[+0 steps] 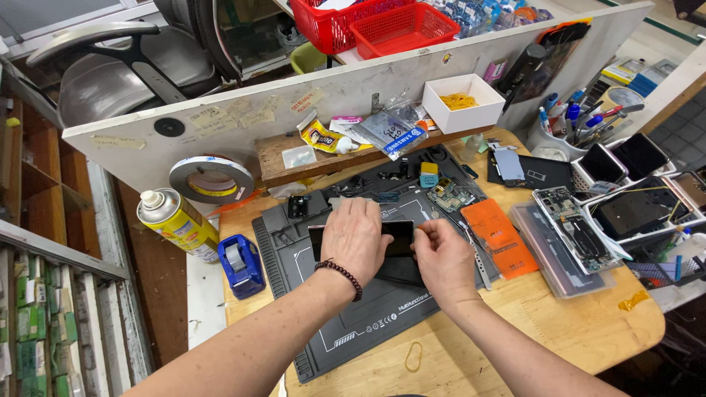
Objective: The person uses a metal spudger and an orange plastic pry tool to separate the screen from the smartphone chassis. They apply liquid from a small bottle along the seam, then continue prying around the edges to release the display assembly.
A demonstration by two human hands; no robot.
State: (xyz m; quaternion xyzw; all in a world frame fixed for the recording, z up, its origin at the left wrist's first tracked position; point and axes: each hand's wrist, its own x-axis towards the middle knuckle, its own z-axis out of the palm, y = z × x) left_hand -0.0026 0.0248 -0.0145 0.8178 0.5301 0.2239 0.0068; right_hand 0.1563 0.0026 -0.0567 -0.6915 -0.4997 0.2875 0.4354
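A black phone (401, 237) lies flat on a dark grey work mat (346, 323) on a wooden bench. My left hand (357, 239), with a bead bracelet on its wrist, presses down on the phone's left half and covers much of it. My right hand (443, 259) pinches the phone's right edge with thumb and fingers. Under the phone sits another dark flat piece (401, 273); I cannot tell what it is.
An orange sheet (500, 235), tweezers (476, 254), an opened phone (577, 228) on a clear tray, a green circuit board (450, 195), a blue tape dispenser (240, 263), a yellow spray can (178, 220), a tape roll (211, 178) and a pen cup (559, 136) surround the mat.
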